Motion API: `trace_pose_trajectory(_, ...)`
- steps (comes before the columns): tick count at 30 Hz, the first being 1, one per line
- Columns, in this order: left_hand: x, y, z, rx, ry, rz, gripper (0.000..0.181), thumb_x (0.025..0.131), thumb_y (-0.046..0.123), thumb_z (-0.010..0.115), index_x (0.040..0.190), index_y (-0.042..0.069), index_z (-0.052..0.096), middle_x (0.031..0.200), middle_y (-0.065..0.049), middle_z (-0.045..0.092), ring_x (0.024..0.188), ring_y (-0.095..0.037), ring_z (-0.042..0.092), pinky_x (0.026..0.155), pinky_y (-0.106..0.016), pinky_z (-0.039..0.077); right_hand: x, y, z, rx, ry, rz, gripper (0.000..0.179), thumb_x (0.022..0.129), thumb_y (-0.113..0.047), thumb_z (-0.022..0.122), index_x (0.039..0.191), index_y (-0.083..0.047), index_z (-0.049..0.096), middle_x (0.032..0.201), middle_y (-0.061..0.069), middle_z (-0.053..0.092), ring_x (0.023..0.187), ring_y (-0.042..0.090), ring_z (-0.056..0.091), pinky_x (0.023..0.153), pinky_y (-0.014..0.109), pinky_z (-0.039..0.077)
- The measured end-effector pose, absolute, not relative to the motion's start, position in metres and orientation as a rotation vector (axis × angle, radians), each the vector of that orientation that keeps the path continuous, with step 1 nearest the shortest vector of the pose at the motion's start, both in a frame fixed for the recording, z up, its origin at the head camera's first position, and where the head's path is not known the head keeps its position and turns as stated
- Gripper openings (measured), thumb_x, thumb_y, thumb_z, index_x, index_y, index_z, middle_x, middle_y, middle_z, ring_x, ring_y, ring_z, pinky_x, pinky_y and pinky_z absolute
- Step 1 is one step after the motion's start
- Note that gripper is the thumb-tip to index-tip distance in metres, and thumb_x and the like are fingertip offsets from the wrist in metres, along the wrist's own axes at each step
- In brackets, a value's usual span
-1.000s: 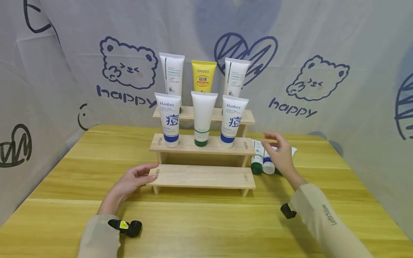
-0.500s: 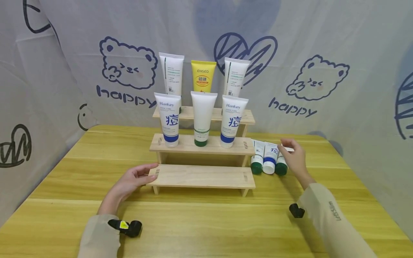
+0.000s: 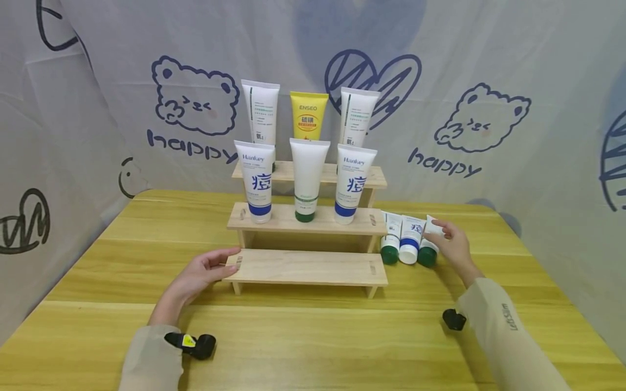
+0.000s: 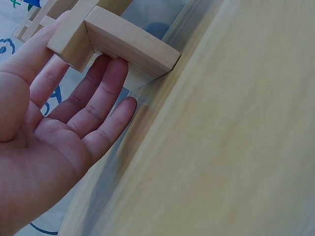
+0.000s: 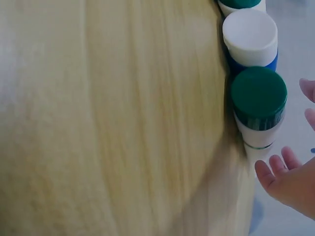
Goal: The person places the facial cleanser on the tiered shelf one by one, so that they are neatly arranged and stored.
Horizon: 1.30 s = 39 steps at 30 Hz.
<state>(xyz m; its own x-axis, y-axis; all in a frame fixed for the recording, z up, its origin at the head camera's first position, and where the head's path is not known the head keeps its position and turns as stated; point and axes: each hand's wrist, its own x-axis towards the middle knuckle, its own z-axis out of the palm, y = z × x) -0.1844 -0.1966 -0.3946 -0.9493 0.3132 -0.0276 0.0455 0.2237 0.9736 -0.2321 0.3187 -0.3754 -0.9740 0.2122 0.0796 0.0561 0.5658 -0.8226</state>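
Observation:
At the left end of the bottom shelf of a wooden stepped stand (image 3: 303, 267), my left hand (image 3: 202, 274) holds the board between thumb and fingers. In the left wrist view, fingertips (image 4: 117, 66) reach beside the stand's leg (image 4: 133, 42). My right hand (image 3: 452, 247) is at the upper part of the rightmost lying tube (image 3: 428, 253), white with a green cap. Its fingers are spread around the tube, and the right wrist view shows fingertips (image 5: 265, 174) close to it. Beside it lie a blue-banded white tube (image 3: 409, 241) and another green-capped tube (image 3: 389, 244).
On the middle shelf stand two blue-banded tubes (image 3: 258, 184) and a plain white tube (image 3: 307, 174). A yellow tube (image 3: 308, 115) stands between two white tubes (image 3: 358, 117) on the top shelf. A printed cloth (image 3: 489, 65) hangs behind the wooden table (image 3: 303, 347).
My right hand has moved right, from above the left and middle lying tubes to the rightmost one, and lowered towards it. My left hand stays on the bottom shelf.

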Motion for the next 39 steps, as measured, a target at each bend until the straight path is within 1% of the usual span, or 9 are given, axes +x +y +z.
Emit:
trace_pose_trajectory(7,-0.1844,-0.1961,-0.3943,0.343,2.277,1.808,0.052,0.086,0.019,0.061,0.13,-0.003,0.043,0.121,-0.02,0.046,0.097,-0.018,0.047,0.079,-0.025,0.043,-0.2303,0.3231,-0.3779,-0.201,-2.715,1.431,0.057,0.086,-0.021,0.06,0.131,0.006,0.037,0.135,0.033,0.023,0.121,0.046,0.023,0.096,0.052,0.024)
trace_pose_trajectory(13,-0.1856,-0.1959,-0.3953,0.343,2.276,1.81,0.052,0.086,0.019,0.062,0.129,-0.003,0.043,0.12,-0.019,0.046,0.096,-0.017,0.048,0.078,-0.025,0.043,-0.2326,0.3245,-0.3785,-0.253,-2.797,1.441,0.061,0.087,-0.026,0.058,0.133,0.005,0.034,0.138,0.032,0.018,0.124,0.046,0.018,0.098,0.053,0.019)
trace_pose_trajectory(17,-0.1866,-0.1961,-0.3964,0.347,2.272,1.814,0.052,0.086,0.018,0.062,0.129,-0.003,0.043,0.12,-0.019,0.047,0.096,-0.017,0.049,0.078,-0.025,0.043,-0.2333,0.3249,-0.3788,-0.272,-2.833,1.457,0.06,0.089,-0.029,0.054,0.134,0.004,0.034,0.137,0.031,0.022,0.125,0.042,0.021,0.099,0.05,0.021)
trace_pose_trajectory(20,-0.1867,-0.1963,-0.3969,0.347,2.273,1.815,0.052,0.086,0.019,0.062,0.129,-0.003,0.044,0.12,-0.019,0.047,0.096,-0.017,0.049,0.078,-0.025,0.043,-0.2334,0.3237,-0.3781,-0.307,-2.832,1.516,0.059,0.09,-0.031,0.051,0.135,0.002,0.033,0.137,0.03,0.024,0.123,0.038,0.027,0.096,0.046,0.029)
trace_pose_trajectory(22,-0.1866,-0.1965,-0.3968,0.347,2.273,1.816,0.052,0.086,0.019,0.062,0.129,-0.003,0.044,0.119,-0.018,0.048,0.096,-0.017,0.048,0.078,-0.025,0.043,-0.2341,0.3229,-0.3781,-0.356,-2.827,1.554,0.058,0.09,-0.03,0.051,0.136,0.001,0.033,0.137,0.029,0.025,0.12,0.034,0.031,0.091,0.042,0.036)
trace_pose_trajectory(24,-0.1864,-0.1967,-0.3966,0.347,2.272,1.817,0.052,0.085,0.019,0.062,0.129,-0.003,0.044,0.117,-0.017,0.049,0.095,-0.017,0.048,0.078,-0.026,0.043,-0.2344,0.3213,-0.3777,-0.411,-2.817,1.582,0.057,0.09,-0.027,0.05,0.137,-0.001,0.032,0.137,0.029,0.025,0.114,0.032,0.036,0.082,0.037,0.044)
trace_pose_trajectory(27,-0.1862,-0.1971,-0.3959,0.347,2.274,1.812,0.052,0.085,0.019,0.062,0.129,-0.003,0.044,0.114,-0.015,0.05,0.094,-0.017,0.047,0.077,-0.026,0.043,-0.2359,0.32,-0.3782,-0.47,-2.783,1.607,0.054,0.089,-0.021,0.051,0.136,-0.001,0.034,0.136,0.03,0.027,0.108,0.03,0.041,0.073,0.034,0.048)
trace_pose_trajectory(31,-0.1855,-0.1972,-0.3947,0.347,2.279,1.798,0.052,0.086,0.019,0.062,0.129,-0.003,0.044,0.114,-0.015,0.049,0.093,-0.019,0.046,0.076,-0.026,0.043,-0.2361,0.3197,-0.3788,-0.498,-2.734,1.634,0.052,0.087,-0.016,0.051,0.134,0.001,0.036,0.132,0.031,0.03,0.098,0.028,0.046,0.066,0.033,0.05)
trace_pose_trajectory(39,-0.1847,-0.1969,-0.3937,0.348,2.277,1.803,0.052,0.086,0.019,0.062,0.129,-0.003,0.044,0.117,-0.017,0.048,0.095,-0.02,0.045,0.077,-0.026,0.043,-0.231,0.3188,-0.3763,-0.512,-2.633,1.756,0.052,0.087,-0.011,0.048,0.135,0.004,0.032,0.127,0.031,0.033,0.076,0.014,0.051,0.062,0.031,0.05)
